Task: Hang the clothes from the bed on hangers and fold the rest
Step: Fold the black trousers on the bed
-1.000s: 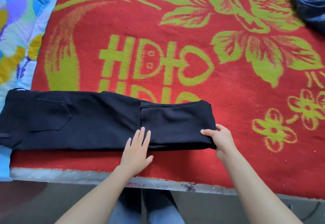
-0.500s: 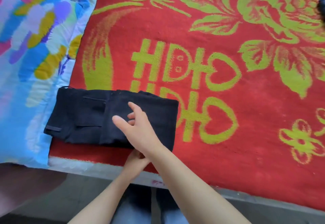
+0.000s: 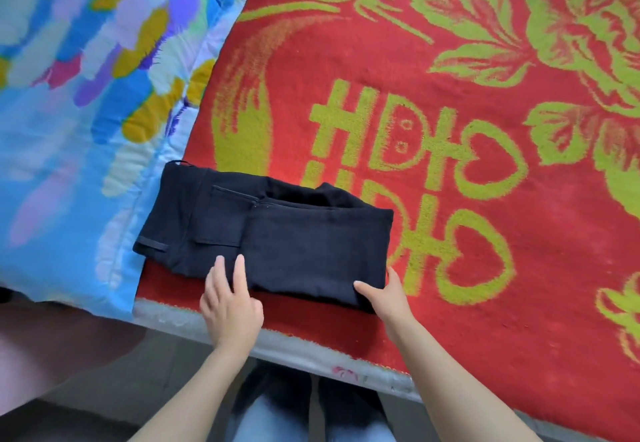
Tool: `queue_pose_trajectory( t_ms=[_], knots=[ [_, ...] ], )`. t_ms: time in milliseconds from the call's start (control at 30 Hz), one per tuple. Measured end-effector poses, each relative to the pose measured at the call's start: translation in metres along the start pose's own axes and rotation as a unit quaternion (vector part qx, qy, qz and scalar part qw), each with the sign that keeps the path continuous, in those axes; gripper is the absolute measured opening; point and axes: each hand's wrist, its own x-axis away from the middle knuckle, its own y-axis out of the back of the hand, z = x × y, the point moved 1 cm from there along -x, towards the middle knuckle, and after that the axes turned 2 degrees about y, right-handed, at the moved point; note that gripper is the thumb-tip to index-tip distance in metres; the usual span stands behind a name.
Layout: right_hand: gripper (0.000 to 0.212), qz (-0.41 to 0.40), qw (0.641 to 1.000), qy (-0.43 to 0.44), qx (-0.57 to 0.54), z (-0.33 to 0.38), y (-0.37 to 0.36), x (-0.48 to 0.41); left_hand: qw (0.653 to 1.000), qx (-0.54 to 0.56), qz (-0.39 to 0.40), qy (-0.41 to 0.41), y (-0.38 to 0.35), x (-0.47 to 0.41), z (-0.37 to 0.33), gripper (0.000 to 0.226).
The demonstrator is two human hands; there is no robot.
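Head view: left hand (image 3: 230, 297) is lying flat-fingered on folded black trousers (image 3: 294, 233); right hand (image 3: 388, 297) is pinching their near right corner.

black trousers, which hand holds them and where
The right hand grips the black trousers at the near right corner; the left hand only rests on their near edge.

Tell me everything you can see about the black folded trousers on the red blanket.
The black folded trousers look like matte fabric, doubled into a rectangle, with a patch pocket and belt loop showing. They lie on the red floral blanket near the bed's edge, left end overlapping the blue patterned pillow. The left hand rests straight fingers on the near edge; the right hand pinches the near right corner.
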Motion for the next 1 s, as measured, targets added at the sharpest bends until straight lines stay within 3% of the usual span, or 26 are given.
queue_pose_trajectory(
  t_ms=[67, 167, 233, 333, 400, 467, 533, 600, 667, 733, 767, 833, 900, 1000],
  knots=[
    [0.036, -0.027, 0.999, -0.022, -0.034, 0.016, 0.004, 0.002, 0.992, -0.083, 0.075, -0.065, -0.004, -0.003, 0.011, 0.090],
    [0.027, -0.033, 0.997, -0.013, -0.067, 0.060, 0.014, 0.018, 0.974, -0.095, 0.175, -0.107, -0.013, -0.011, 0.014, 0.093],
    [0.025, -0.050, 0.995, 0.044, -0.070, 0.096, 0.013, 0.036, 0.968, -0.042, 0.227, -0.103, -0.015, -0.015, 0.002, 0.101],
    [0.031, -0.061, 0.985, 0.160, -0.016, 0.148, -0.021, 0.074, 0.944, 0.146, 0.286, -0.075, -0.013, -0.019, -0.019, 0.111],
    [0.032, -0.007, 0.969, 0.246, 0.030, 0.171, -0.065, 0.098, 0.918, 0.289, 0.273, -0.017, -0.009, -0.020, -0.024, 0.096],
    [0.043, 0.082, 0.936, 0.320, 0.121, 0.180, -0.113, 0.118, 0.905, 0.348, 0.223, 0.099, -0.004, -0.015, -0.018, 0.062],
    [0.052, 0.220, 0.875, 0.345, 0.258, 0.175, -0.155, 0.129, 0.925, 0.307, 0.167, 0.149, -0.002, -0.002, 0.000, 0.050],
    [0.047, 0.319, 0.835, 0.325, 0.308, 0.161, -0.176, 0.125, 0.949, 0.248, 0.134, 0.137, -0.005, 0.015, 0.024, 0.049],
    [0.041, 0.283, 0.850, 0.329, 0.300, 0.142, -0.178, 0.104, 0.962, 0.202, 0.126, 0.131, -0.004, 0.028, 0.048, 0.041],
    [0.041, 0.156, 0.867, 0.327, 0.342, 0.120, -0.166, 0.075, 0.982, 0.129, 0.085, 0.107, 0.000, 0.033, 0.069, 0.032],
    [0.044, 0.095, 0.856, 0.328, 0.389, 0.110, -0.158, 0.063, 0.990, 0.102, 0.042, 0.085, 0.001, 0.033, 0.078, 0.036],
    [0.051, 0.024, 0.780, 0.381, 0.496, 0.089, -0.138, 0.046, 0.996, 0.059, -0.064, 0.017, 0.006, 0.025, 0.090, 0.042],
    [0.063, 0.039, 0.696, 0.439, 0.567, 0.068, -0.126, 0.035, 0.989, 0.002, -0.123, -0.081, 0.009, 0.008, 0.097, 0.043],
    [0.075, 0.098, 0.564, 0.495, 0.654, 0.045, -0.123, 0.024, 0.971, -0.121, -0.090, -0.189, 0.012, -0.024, 0.104, 0.075]
  ],
)
